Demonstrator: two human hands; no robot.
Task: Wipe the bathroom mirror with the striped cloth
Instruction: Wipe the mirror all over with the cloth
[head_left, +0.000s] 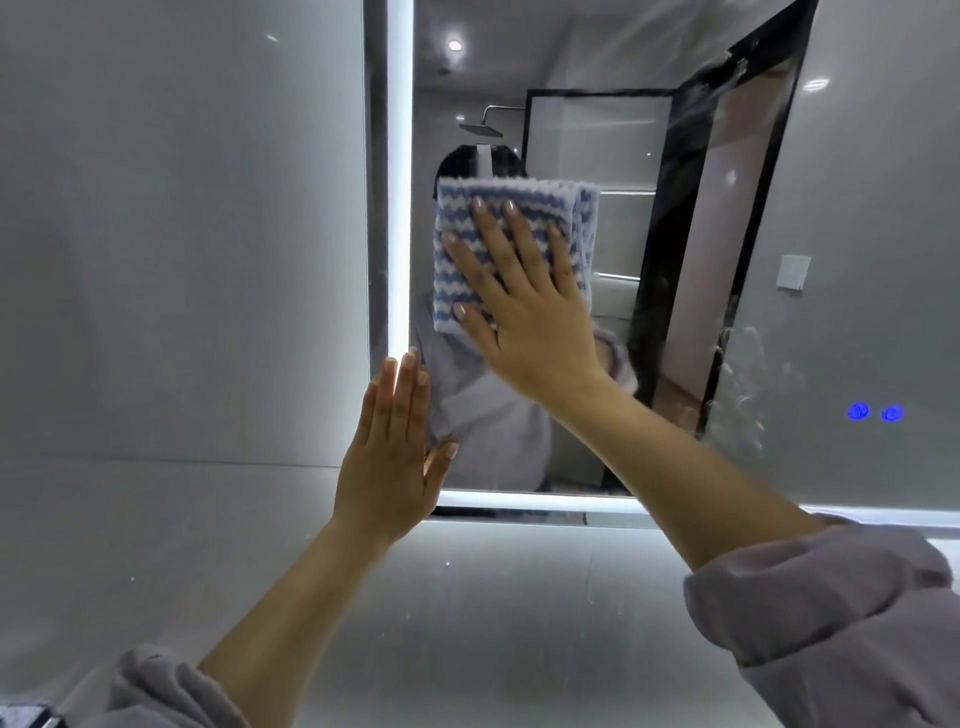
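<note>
**Inspector:** Location of the striped cloth (454, 208)?

**Assistant:** Folded and flat against the bathroom mirror (597, 130), just above frame centre.

**Inspector:** Hands?

**Assistant:** The right hand (524, 306) presses on the cloth, fingers straight and spread. The left hand (392, 457) lies flat at the mirror's lower left corner over the lit edge strip (399, 182), fingers straight and together.

**Inspector:** Glass condition?

**Assistant:** Droplet marks (748, 384) at the right, near two blue touch buttons (875, 412).

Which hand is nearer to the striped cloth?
Right. The right hand presses flat on the striped cloth; the left hand rests below and left of it, at the mirror's lit edge.
</note>
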